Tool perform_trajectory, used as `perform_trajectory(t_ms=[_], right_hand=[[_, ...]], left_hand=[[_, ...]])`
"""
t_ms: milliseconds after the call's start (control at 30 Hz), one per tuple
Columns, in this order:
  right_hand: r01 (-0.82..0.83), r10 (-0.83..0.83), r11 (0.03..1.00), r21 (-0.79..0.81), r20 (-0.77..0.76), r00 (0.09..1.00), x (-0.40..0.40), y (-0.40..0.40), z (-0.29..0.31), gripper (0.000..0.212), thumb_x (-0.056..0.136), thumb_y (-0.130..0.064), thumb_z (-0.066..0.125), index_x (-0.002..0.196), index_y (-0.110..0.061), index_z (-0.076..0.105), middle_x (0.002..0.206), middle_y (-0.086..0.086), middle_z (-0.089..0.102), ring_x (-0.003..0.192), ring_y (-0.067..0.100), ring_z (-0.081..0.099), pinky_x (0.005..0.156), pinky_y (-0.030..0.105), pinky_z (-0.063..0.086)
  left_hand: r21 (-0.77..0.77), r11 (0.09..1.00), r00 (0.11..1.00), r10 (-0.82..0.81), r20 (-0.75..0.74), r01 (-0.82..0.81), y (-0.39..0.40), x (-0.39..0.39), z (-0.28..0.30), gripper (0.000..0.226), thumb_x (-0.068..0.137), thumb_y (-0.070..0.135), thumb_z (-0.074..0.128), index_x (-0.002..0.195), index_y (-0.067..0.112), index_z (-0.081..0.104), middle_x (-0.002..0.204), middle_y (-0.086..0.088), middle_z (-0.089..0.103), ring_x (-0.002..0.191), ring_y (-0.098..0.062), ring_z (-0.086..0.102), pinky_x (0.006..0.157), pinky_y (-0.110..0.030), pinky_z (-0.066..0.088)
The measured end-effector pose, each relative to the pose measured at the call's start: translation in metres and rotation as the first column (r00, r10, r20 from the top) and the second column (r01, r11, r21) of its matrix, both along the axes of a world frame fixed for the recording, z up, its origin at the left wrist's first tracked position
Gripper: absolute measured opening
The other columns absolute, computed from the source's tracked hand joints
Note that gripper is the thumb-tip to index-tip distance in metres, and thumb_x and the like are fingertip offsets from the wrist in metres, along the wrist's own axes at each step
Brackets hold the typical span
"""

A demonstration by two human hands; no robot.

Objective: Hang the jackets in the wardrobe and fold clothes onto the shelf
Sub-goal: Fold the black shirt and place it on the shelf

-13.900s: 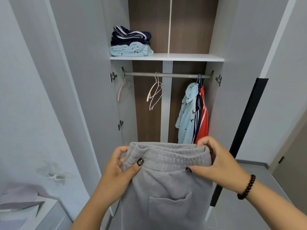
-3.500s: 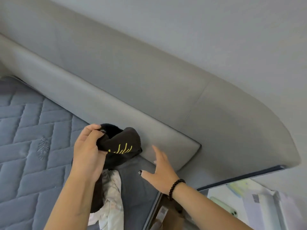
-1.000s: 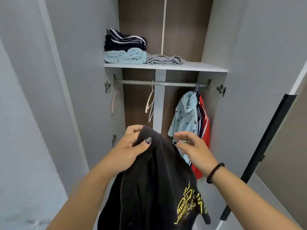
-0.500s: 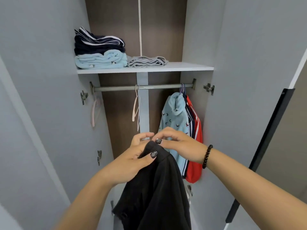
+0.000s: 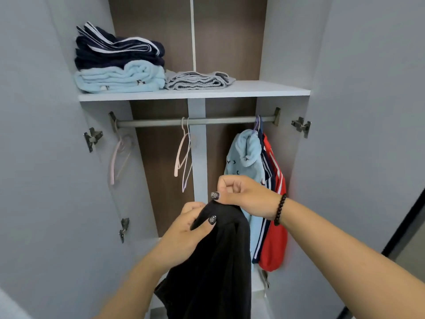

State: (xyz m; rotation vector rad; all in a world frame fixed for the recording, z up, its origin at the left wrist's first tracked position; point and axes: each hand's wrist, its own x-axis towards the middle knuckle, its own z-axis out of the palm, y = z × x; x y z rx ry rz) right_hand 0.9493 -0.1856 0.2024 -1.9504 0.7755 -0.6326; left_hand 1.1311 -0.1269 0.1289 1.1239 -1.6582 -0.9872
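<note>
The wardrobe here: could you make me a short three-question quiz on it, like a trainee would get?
1. True or false: the black garment already hangs on the rail.
2. Which folded item lies alone on the shelf, beside the stack? A) the grey one B) the light blue one C) the navy striped one
3. Fill in: the jackets on the rail hang at its ____ end.

Key: 1 false; the left hand and right hand both grip it. 2 A. 3 right, where the light blue jacket and red jacket hang.
</note>
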Motion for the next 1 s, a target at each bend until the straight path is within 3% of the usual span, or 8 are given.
perform_trajectory(t_ms=[200,300,500,633,733,833,900,1000], right_hand=[[-0.144,0.084,0.963,-0.229,-0.250,0.965,-0.034,-0.064,0.021,0.025,0.087,0.005,0.057,0.068,-0.002,0.041,0.052,-0.013,0.035,0.048,0.002,0.033,0.053,0.010,0.031],[-0.195,0.073,0.928,-0.318,-0.357,0.931,-0.047,-0.093,0.035,0.029,0.085,-0.001,0.063,0.067,-0.001,0.041,0.061,0.003,0.038,0.057,0.010,0.035,0.059,0.021,0.034],[-0.384,-0.102,0.702,-0.600,-0.619,0.779,-0.053,-0.139,0.060,0.054,0.074,-0.041,0.078,0.056,-0.017,0.034,0.052,-0.004,0.034,0.049,0.010,0.030,0.052,0.013,0.031],[-0.491,-0.321,0.523,-0.697,-0.694,0.644,-0.064,-0.172,0.083,0.055,0.069,-0.062,0.071,0.060,-0.021,0.036,0.055,-0.007,0.042,0.052,0.007,0.034,0.050,0.024,0.028],[-0.573,-0.417,0.437,-0.693,-0.721,0.554,-0.079,-0.193,0.089,0.053,0.073,-0.065,0.064,0.067,-0.021,0.036,0.056,-0.009,0.039,0.052,0.006,0.031,0.048,0.026,0.023],[-0.655,-0.509,0.387,-0.649,-0.742,0.436,-0.094,-0.208,0.083,0.047,0.084,-0.064,0.051,0.075,-0.020,0.036,0.061,-0.008,0.041,0.057,0.015,0.037,0.059,0.028,0.035],[-0.692,-0.564,0.352,-0.630,-0.733,0.380,-0.102,-0.215,0.078,0.042,0.091,-0.061,0.041,0.081,-0.020,0.040,0.076,-0.003,0.057,0.067,0.020,0.048,0.077,0.034,0.044],[-0.684,-0.597,0.369,-0.629,-0.725,0.344,-0.115,-0.224,0.071,0.040,0.097,-0.055,0.033,0.100,-0.020,0.053,0.099,-0.001,0.063,0.091,0.022,0.059,0.083,0.033,0.043]], left_hand=[[0.144,0.990,0.983,0.017,-0.183,0.010,-0.047,-0.068,-0.047,0.021,0.091,0.016,0.065,0.109,0.027,0.067,0.105,0.007,0.074,0.101,-0.010,0.068,0.078,-0.016,0.051],[0.249,0.968,0.987,0.042,-0.156,-0.002,-0.070,-0.077,-0.071,0.013,0.091,0.018,0.067,0.101,0.025,0.073,0.102,0.001,0.075,0.099,-0.015,0.070,0.078,-0.020,0.053],[0.364,0.931,0.991,-0.051,0.123,0.003,-0.101,-0.077,-0.114,0.019,0.085,0.030,0.072,0.104,0.029,0.071,0.101,0.007,0.074,0.099,-0.006,0.067,0.085,-0.021,0.052],[0.450,0.893,0.903,-0.213,0.372,0.025,-0.110,-0.065,-0.140,0.023,0.082,0.034,0.070,0.105,0.037,0.063,0.103,0.013,0.067,0.101,-0.003,0.062,0.088,-0.012,0.048],[0.460,0.888,0.868,-0.224,0.442,-0.004,-0.115,-0.043,-0.141,0.047,0.081,0.045,0.069,0.126,0.035,0.057,0.119,0.012,0.064,0.114,-0.007,0.057,0.098,-0.015,0.044],[0.355,0.935,0.701,-0.243,0.671,-0.016,-0.126,-0.012,-0.128,0.048,0.080,0.049,0.066,0.123,0.029,0.058,0.115,0.005,0.067,0.108,-0.013,0.062,0.089,-0.016,0.048],[0.184,0.982,0.478,-0.138,0.867,-0.050,-0.136,0.011,-0.112,0.047,0.084,0.046,0.058,0.125,0.023,0.051,0.116,-0.002,0.066,0.106,-0.023,0.063,0.085,-0.025,0.048],[-0.018,0.996,0.168,0.033,0.985,-0.086,-0.157,0.043,-0.077,0.053,0.095,0.036,0.048,0.140,0.014,0.031,0.123,-0.011,0.062,0.109,-0.034,0.060,0.087,-0.037,0.045]])
